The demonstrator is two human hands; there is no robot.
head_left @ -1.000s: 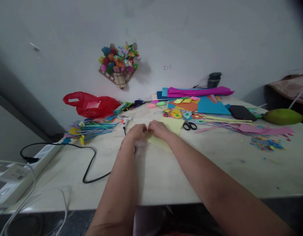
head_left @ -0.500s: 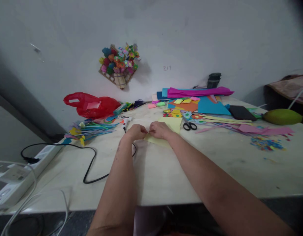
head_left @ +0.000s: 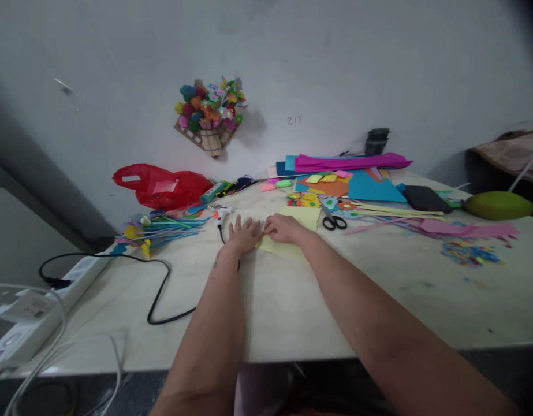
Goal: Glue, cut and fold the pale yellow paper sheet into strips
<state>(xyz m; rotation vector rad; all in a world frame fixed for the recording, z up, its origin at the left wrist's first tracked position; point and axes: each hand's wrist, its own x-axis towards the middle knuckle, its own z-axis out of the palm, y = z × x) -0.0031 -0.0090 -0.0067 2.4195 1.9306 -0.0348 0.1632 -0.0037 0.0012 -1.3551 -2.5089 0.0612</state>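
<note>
While the right grip (head_left: 282, 229) pinches plain, pale-yellow paper (head_left: 306, 218), the left grip (head_left: 243, 236) lies splayed.

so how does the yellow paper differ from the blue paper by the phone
The yellow paper is pale, the blue paper deeper in colour. The yellow paper lies closer in, the blue paper farther back beside the phone. The right hand covers part of the yellow paper; no hand touches the blue paper. Both are coloured sheets.

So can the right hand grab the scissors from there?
Probably yes: the scissors lie close by, just right of the paper, handles uncovered, though the right hand seems busy at the paper's edge.
</note>
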